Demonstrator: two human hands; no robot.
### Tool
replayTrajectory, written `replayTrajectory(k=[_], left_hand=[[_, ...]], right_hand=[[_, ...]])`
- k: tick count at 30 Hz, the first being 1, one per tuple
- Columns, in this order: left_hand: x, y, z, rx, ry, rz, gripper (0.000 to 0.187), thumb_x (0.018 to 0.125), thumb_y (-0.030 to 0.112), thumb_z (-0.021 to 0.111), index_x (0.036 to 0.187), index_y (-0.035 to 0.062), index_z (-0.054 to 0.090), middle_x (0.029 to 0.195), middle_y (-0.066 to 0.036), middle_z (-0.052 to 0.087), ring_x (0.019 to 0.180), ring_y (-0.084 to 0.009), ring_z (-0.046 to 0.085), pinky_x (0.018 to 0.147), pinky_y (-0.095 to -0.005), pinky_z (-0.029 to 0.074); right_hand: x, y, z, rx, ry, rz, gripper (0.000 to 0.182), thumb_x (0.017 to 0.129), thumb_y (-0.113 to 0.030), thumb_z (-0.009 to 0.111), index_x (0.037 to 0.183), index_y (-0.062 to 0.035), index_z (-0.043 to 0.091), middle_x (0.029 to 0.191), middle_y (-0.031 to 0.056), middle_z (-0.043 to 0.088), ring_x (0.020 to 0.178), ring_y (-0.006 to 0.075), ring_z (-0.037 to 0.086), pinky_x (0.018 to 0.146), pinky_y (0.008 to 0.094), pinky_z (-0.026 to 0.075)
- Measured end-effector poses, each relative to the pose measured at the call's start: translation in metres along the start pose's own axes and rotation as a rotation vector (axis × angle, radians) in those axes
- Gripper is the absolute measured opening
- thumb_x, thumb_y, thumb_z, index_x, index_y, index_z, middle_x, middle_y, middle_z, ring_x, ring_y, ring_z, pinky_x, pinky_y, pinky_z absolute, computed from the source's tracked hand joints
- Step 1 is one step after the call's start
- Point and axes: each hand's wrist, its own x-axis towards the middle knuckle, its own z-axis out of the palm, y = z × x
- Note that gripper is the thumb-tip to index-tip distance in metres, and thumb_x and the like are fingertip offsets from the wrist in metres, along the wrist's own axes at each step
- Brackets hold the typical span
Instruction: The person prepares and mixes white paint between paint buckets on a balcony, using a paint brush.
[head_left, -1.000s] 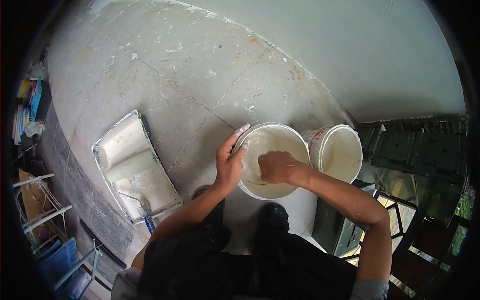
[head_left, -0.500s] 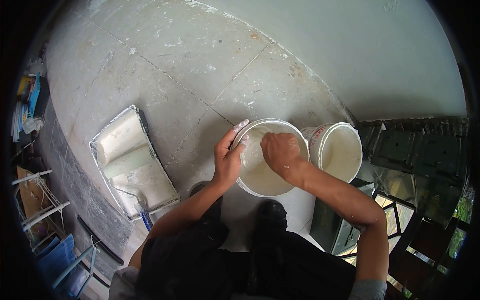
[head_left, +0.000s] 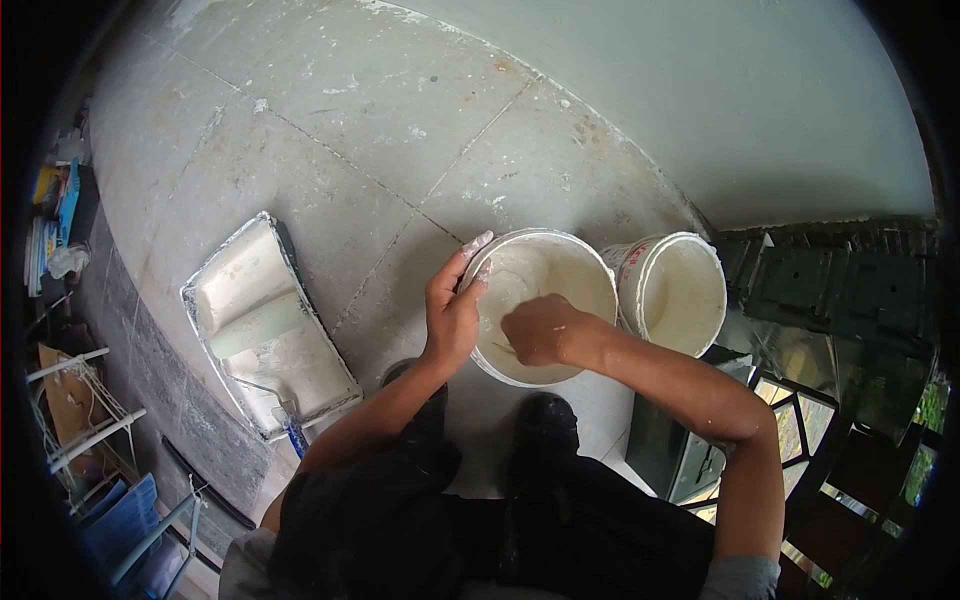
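Observation:
A white bucket (head_left: 590, 252) with whitish liquid in it stands on the floor before my feet. My left hand (head_left: 456, 308) grips its left rim, with white smears on the fingertips. Inside the bucket's opening, my right hand (head_left: 540, 330) is closed, knuckles up, over the liquid near the front side. A thin piece seems to show below its fingers, too small to make out. Touching or nearly touching on the right is a second white bucket (head_left: 632, 285) with red lettering and pale contents.
On the left lies a paint tray (head_left: 330, 350) with a roller (head_left: 258, 326) in it. Green metal boxes (head_left: 800, 290) stand at the right by the wall (head_left: 780, 110). A rack (head_left: 95, 440) and blue cloth (head_left: 125, 520) are at the far left.
My right hand has moved within the bucket, toward its front left side. My left hand has stayed on the rim. The view has shifted slightly.

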Motion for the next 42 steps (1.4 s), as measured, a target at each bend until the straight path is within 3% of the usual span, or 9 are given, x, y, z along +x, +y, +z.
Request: replayTrajectory(k=[5, 10, 14, 18, 25, 30, 34, 38, 42], left_hand=[[0.0, -0.002, -0.003, 0.013, -0.017, -0.018, 0.041, 0.088, -0.002, 0.047, 0.129, -0.0075, 0.05, 0.126, -0.012, 0.057, 0.115, -0.015, 0.053, 0.101, -0.0266, 0.036], [0.0, -0.005, -0.003, -0.019, 0.006, 0.032, 0.038, 0.089, -0.003, 0.048, 0.126, -0.0079, 0.051, 0.121, -0.011, 0.06, 0.11, -0.0129, 0.054, 0.097, -0.0251, 0.039], [0.0, -0.002, 0.0, -0.01, 0.022, -0.007, 0.039, 0.088, -0.004, 0.048, 0.127, -0.0079, 0.051, 0.122, -0.012, 0.059, 0.111, -0.0135, 0.053, 0.098, -0.0253, 0.038], [0.0, -0.005, -0.002, -0.03, 0.005, 0.02, 0.039, 0.089, -0.003, 0.048, 0.127, -0.0079, 0.051, 0.122, -0.012, 0.059, 0.112, -0.0136, 0.053, 0.098, -0.0259, 0.038], [0.0, -0.002, -0.001, -0.009, 0.002, 0.006, 0.038, 0.09, -0.002, 0.049, 0.127, -0.0082, 0.051, 0.122, -0.011, 0.059, 0.111, -0.0128, 0.053, 0.098, -0.0255, 0.038], [0.0, -0.004, -0.002, -0.054, -0.003, 0.013, 0.038, 0.09, -0.002, 0.049, 0.127, -0.0082, 0.051, 0.122, -0.012, 0.059, 0.111, -0.013, 0.053, 0.098, -0.0258, 0.038], [-0.001, -0.001, -0.001, -0.004, -0.001, 0.008, 0.038, 0.089, -0.003, 0.049, 0.127, -0.0082, 0.051, 0.122, -0.012, 0.059, 0.112, -0.0133, 0.053, 0.098, -0.0257, 0.038], [-0.001, -0.003, -0.002, -0.047, 0.002, 0.001, 0.038, 0.089, -0.003, 0.048, 0.127, -0.0079, 0.051, 0.122, -0.011, 0.059, 0.112, -0.0136, 0.053, 0.098, -0.026, 0.039], [-0.001, -0.003, -0.002, -0.036, -0.002, 0.011, 0.038, 0.089, -0.003, 0.048, 0.127, -0.0077, 0.051, 0.122, -0.011, 0.059, 0.112, -0.0134, 0.053, 0.098, -0.0257, 0.038]], right_hand=[[0.0, 0.003, -0.005, -0.007, 0.312, 0.263, 0.019, 0.081, -0.01, 0.054, 0.088, -0.0035, 0.07, 0.093, 0.0169, 0.069, 0.089, 0.0291, 0.069, 0.072, 0.0399, 0.053], [-0.002, -0.004, -0.002, 0.019, -0.11, 0.009, 0.018, 0.08, -0.01, 0.055, 0.089, 0.0011, 0.066, 0.078, 0.0181, 0.067, 0.077, 0.0374, 0.068, 0.068, 0.0434, 0.053], [0.005, 0.013, -0.001, 0.052, 0.431, 0.123, 0.022, 0.08, -0.011, 0.055, 0.094, 0.0024, 0.067, 0.085, 0.023, 0.067, 0.08, 0.0396, 0.067, 0.068, 0.0431, 0.054], [-0.005, -0.001, -0.006, -0.083, -0.051, 0.119, 0.024, 0.082, -0.014, 0.056, 0.099, -0.002, 0.069, 0.093, 0.0201, 0.069, 0.088, 0.0342, 0.068, 0.072, 0.0404, 0.054], [0.001, 0.017, -0.004, 0.011, 0.372, 0.221, 0.019, 0.079, -0.014, 0.055, 0.088, -0.0004, 0.065, 0.082, 0.0188, 0.068, 0.079, 0.0329, 0.069, 0.07, 0.043, 0.053], [-0.001, 0.009, 0.004, 0.0, -0.058, -0.018, 0.016, 0.078, -0.013, 0.057, 0.082, 0.0006, 0.065, 0.074, 0.0174, 0.065, 0.074, 0.0356, 0.066, 0.069, 0.0453, 0.052], [0.005, 0.018, 0.007, 0.007, 0.482, 0.047, 0.016, 0.079, -0.009, 0.057, 0.081, 0.001, 0.069, 0.078, 0.0173, 0.067, 0.075, 0.037, 0.067, 0.067, 0.0437, 0.053], [-0.004, 0.007, 0.009, -0.149, 0.12, 0.214, 0.015, 0.078, -0.006, 0.056, 0.081, -0.0001, 0.069, 0.08, 0.0149, 0.069, 0.077, 0.0334, 0.069, 0.065, 0.0414, 0.054], [0.001, -0.004, 0.004, -0.041, -0.029, -0.09, 0.014, 0.077, -0.009, 0.058, 0.08, -0.0018, 0.07, 0.08, 0.0168, 0.069, 0.077, 0.0332, 0.069, 0.065, 0.041, 0.053]])
